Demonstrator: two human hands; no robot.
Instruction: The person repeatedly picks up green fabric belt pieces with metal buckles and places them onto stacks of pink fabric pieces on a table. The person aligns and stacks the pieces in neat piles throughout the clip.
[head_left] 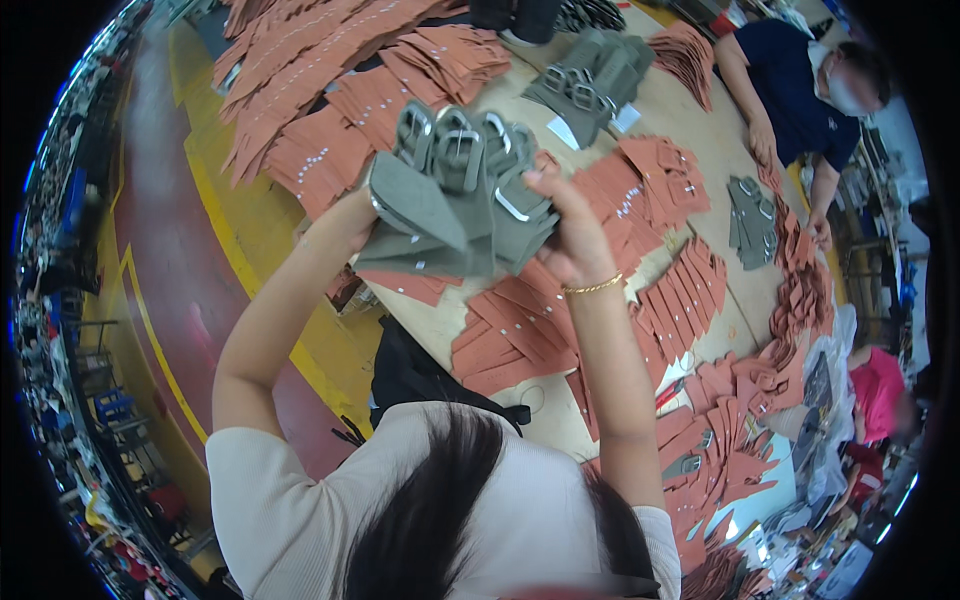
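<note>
— Wood is what our table is made of, and it is almost covered. What do we see closest to us?

— Our own hair and pale shirt, low down. Then both our arms go up over the table.

— What do we hold?

— A bunch of grey straps with shiny buckles. Our left hand grips the bunch at its left side. Our right hand is closed on its right side, and a gold bracelet sits on that wrist. The bunch is up in the air between our hands, above the near part of the table.

— And under it?

— Red-brown straps lie flat in rows, touching each other. More are heaped at the right edge.

— Farther away?

— More red-brown stacks, then another grey pile lying on the table. At the far right, a person in a dark blue shirt leans over, hands down on the straps.

— And beside the table?

— A floor with yellow lines on our left.
</note>
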